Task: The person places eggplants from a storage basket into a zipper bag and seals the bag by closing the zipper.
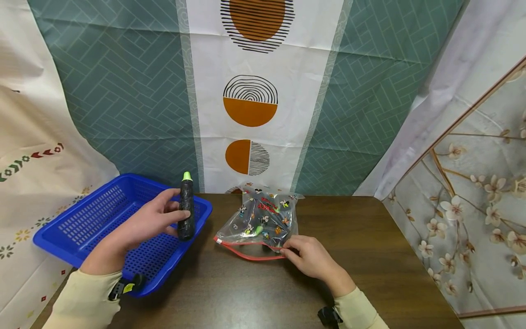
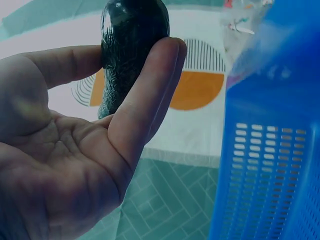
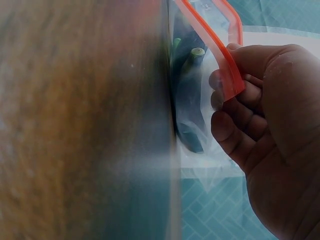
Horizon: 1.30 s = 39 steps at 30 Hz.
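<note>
In the head view my left hand holds a long dark cucumber-like vegetable upright over the right side of the blue basket. It has rough skin and a lime-green tip. The left wrist view shows its rounded dark end between thumb and fingers. My right hand pinches the red-edged mouth of a clear printed zip bag at its right corner. The bag lies on the table with its mouth parted toward me. Similar dark pieces with green tips show inside it.
The basket has perforated walls and stands at the left of the brown wooden table. Behind the table hangs a green and white patterned curtain. A floral panel stands along the right side.
</note>
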Each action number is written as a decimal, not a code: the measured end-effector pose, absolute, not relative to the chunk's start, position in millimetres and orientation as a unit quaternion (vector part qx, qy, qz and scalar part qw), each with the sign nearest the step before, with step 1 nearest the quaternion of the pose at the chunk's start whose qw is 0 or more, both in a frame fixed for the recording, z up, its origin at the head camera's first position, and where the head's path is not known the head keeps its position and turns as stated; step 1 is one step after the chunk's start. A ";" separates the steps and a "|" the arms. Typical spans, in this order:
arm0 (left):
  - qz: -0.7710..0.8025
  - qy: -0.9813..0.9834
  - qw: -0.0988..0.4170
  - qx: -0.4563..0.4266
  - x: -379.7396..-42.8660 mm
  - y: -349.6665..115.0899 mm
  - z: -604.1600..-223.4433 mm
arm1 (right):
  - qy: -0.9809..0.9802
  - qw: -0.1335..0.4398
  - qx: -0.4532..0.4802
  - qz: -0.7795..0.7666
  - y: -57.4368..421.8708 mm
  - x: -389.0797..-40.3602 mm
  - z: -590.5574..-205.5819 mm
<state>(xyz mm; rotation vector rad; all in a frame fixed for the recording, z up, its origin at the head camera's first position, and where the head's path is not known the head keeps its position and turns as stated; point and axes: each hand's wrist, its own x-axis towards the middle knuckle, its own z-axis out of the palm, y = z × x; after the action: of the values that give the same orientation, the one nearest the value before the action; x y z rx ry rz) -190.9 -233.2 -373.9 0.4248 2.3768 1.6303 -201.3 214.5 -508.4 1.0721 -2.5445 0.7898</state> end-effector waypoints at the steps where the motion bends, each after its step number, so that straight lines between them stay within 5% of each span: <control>1: 0.560 0.807 0.114 0.146 -189.8 -231.4 -373.1 | -0.878 0.136 0.371 0.272 214.5 -201.3 -508.6; 39: 0.625 0.748 0.134 0.177 -179.2 -171.5 -387.1 | -0.874 0.143 0.373 0.276 215.0 -202.3 -509.4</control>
<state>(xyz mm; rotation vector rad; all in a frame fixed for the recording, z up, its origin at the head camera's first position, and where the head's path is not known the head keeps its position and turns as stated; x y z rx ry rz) -179.2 -171.5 -387.1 0.5141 2.1683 1.8116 -202.3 215.0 -509.4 1.0763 -2.5215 0.7961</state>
